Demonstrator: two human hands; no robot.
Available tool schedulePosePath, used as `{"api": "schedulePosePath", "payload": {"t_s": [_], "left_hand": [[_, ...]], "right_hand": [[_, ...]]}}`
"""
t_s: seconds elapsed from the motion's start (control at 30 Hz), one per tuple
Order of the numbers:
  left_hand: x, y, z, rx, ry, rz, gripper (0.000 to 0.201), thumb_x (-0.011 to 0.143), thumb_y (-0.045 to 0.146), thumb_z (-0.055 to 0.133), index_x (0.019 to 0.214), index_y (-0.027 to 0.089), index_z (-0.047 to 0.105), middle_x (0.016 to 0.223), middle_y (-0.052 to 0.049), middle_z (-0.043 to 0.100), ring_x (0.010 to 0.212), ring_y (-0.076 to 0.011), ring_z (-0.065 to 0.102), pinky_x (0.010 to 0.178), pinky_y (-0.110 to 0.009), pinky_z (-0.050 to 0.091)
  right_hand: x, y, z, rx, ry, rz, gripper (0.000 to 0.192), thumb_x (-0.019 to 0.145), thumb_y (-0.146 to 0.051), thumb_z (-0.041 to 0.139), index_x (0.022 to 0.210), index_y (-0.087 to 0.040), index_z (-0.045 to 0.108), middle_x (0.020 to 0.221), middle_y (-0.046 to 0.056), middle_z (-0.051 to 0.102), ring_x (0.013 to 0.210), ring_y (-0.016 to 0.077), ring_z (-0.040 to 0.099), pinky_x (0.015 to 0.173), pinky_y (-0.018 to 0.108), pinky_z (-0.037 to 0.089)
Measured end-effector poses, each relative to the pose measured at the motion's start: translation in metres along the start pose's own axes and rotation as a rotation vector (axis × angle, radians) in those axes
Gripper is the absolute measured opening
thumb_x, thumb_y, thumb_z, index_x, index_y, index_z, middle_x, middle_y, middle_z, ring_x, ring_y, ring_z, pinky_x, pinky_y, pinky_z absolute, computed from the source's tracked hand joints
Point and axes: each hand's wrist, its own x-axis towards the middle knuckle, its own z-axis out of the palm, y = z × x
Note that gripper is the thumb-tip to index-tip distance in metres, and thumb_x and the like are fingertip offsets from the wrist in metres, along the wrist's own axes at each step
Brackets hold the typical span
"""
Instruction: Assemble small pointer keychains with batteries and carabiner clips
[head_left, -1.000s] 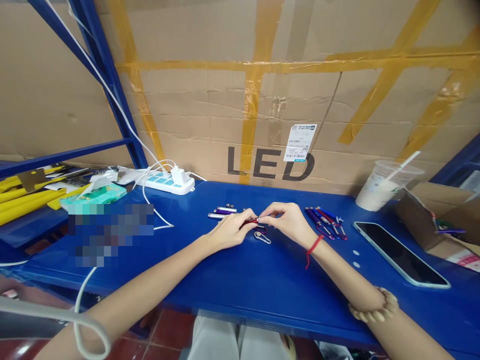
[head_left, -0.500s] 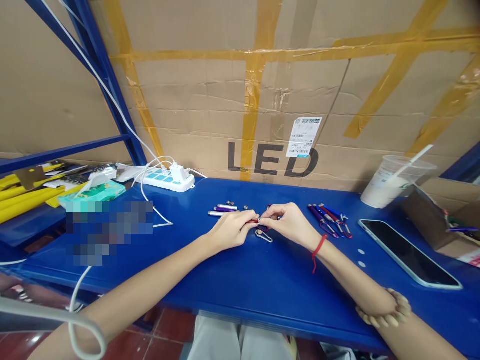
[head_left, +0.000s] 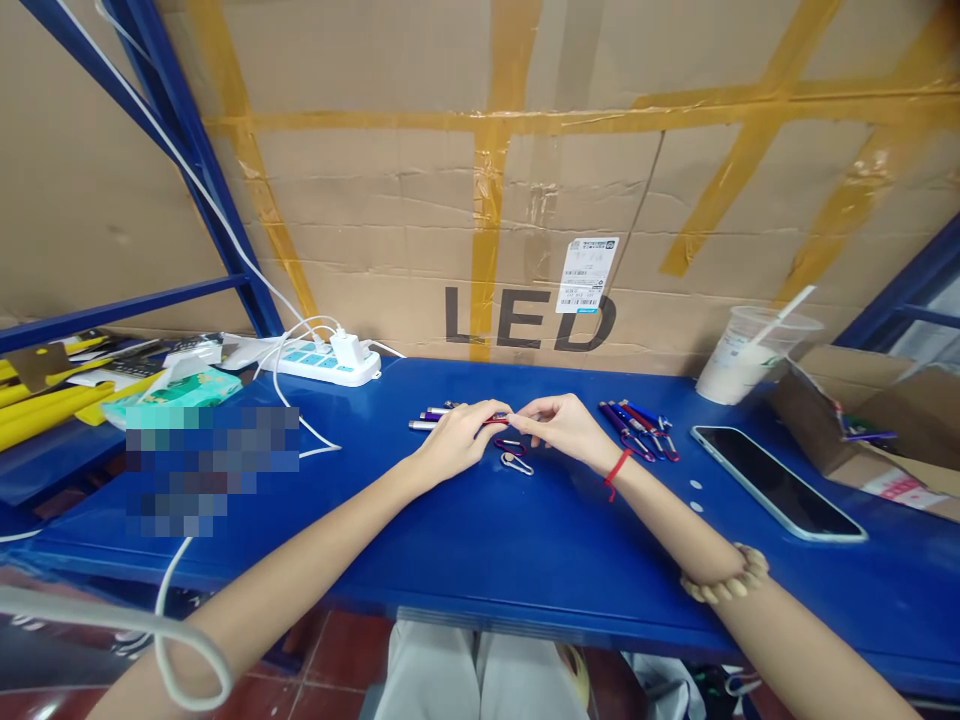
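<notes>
At the centre of the frame your left hand (head_left: pixel 454 445) and right hand (head_left: pixel 559 430) pinch a small red flashlight (head_left: pixel 496 421) between fingertips just above the blue table (head_left: pixel 480 560), a silver carabiner (head_left: pixel 517 463) lying just below it.

Even, bright light falls from above me; soft sheen glazes the blue tabletop (head_left: pixel 480 540), my arms cast faint shadows, and the edges bow outward, slightly soft.

Glossy blue metal table (head_left: pixel 480 540); matt cardboard box (head_left: pixel 375 220).
</notes>
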Motion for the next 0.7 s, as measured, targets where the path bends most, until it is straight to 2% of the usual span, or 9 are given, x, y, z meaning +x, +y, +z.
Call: {"api": "schedulePosePath", "payload": {"t_s": [0.17, 0.27, 0.3, 0.37, 0.47, 0.53, 0.6, 0.7], "left_hand": [[0.0, 0.004, 0.002, -0.041, 0.063, -0.097, 0.022, 0.088, 0.027, 0.036, 0.103, 0.022, 0.051, 0.098, -0.004, 0.062, 0.09, -0.0169, 0.059, 0.08, -0.028, 0.044], [0.0, 0.005, 0.001, -0.067, 0.14, -0.189, 0.022, 0.088, 0.028, 0.035, 0.106, 0.022, 0.047, 0.094, -0.004, 0.062, 0.084, -0.0163, 0.06, 0.078, -0.028, 0.044], [-0.001, 0.005, 0.0, -0.076, 0.173, -0.212, 0.022, 0.088, 0.027, 0.034, 0.107, 0.022, 0.046, 0.092, -0.004, 0.062, 0.082, -0.0159, 0.059, 0.077, -0.028, 0.044], [-0.001, 0.003, -0.001, -0.101, 0.236, -0.24, 0.022, 0.088, 0.028, 0.034, 0.107, 0.022, 0.044, 0.089, -0.004, 0.061, 0.079, -0.0151, 0.058, 0.075, -0.028, 0.045], [-0.001, 0.001, -0.002, -0.165, 0.313, -0.252, 0.024, 0.088, 0.031, 0.034, 0.108, 0.022, 0.042, 0.086, -0.003, 0.058, 0.075, -0.0134, 0.055, 0.07, -0.025, 0.045], [0.0, 0.003, -0.003, -0.22, 0.357, -0.248, 0.025, 0.088, 0.033, 0.035, 0.11, 0.022, 0.041, 0.086, -0.003, 0.056, 0.071, -0.0114, 0.054, 0.067, -0.024, 0.045], [0.002, 0.007, -0.004, -0.277, 0.379, -0.28, 0.026, 0.086, 0.033, 0.039, 0.108, 0.021, 0.043, 0.083, -0.001, 0.054, 0.066, -0.0094, 0.052, 0.065, -0.022, 0.044], [0.004, 0.014, -0.005, -0.396, 0.363, -0.422, 0.02, 0.079, 0.035, 0.051, 0.091, 0.019, 0.05, 0.065, 0.005, 0.044, 0.056, -0.0066, 0.043, 0.059, -0.019, 0.039]], "right_hand": [[0.004, -0.001, -0.016, -0.11, 0.196, 0.004, 0.045, 0.07, -0.058, 0.057, 0.074, -0.014, 0.067, 0.064, 0.005, 0.065, 0.047, 0.0117, 0.055, 0.045, 0.022, 0.04], [0.003, 0.002, -0.026, -0.484, 0.363, -0.035, 0.038, 0.073, -0.054, 0.057, 0.071, -0.018, 0.068, 0.067, 0.003, 0.066, 0.055, 0.0142, 0.058, 0.05, 0.023, 0.039], [0.002, 0.003, -0.028, -0.604, 0.359, -0.051, 0.033, 0.073, -0.052, 0.057, 0.071, -0.02, 0.068, 0.068, 0.002, 0.067, 0.059, 0.0147, 0.059, 0.05, 0.022, 0.037], [0.0, 0.004, -0.027, -0.745, 0.253, -0.092, 0.026, 0.076, -0.046, 0.057, 0.075, -0.023, 0.069, 0.073, 0.0, 0.068, 0.063, 0.0139, 0.059, 0.05, 0.021, 0.034], [-0.004, 0.001, -0.02, -0.748, 0.016, -0.196, 0.022, 0.078, -0.043, 0.056, 0.081, -0.026, 0.069, 0.079, -0.001, 0.067, 0.064, 0.0108, 0.058, 0.051, 0.02, 0.033], [-0.006, -0.003, -0.013, -0.733, -0.083, -0.255, 0.024, 0.079, -0.046, 0.055, 0.081, -0.027, 0.069, 0.079, -0.001, 0.066, 0.065, 0.0103, 0.057, 0.051, 0.02, 0.032], [-0.007, -0.007, -0.009, -0.747, -0.138, -0.269, 0.025, 0.079, -0.046, 0.055, 0.078, -0.027, 0.07, 0.077, -0.001, 0.064, 0.064, 0.0103, 0.056, 0.051, 0.02, 0.03], [-0.007, -0.009, -0.007, -0.806, -0.15, -0.267, 0.025, 0.082, -0.043, 0.053, 0.077, -0.025, 0.069, 0.078, 0.0, 0.064, 0.064, 0.0107, 0.055, 0.05, 0.02, 0.029]]}}
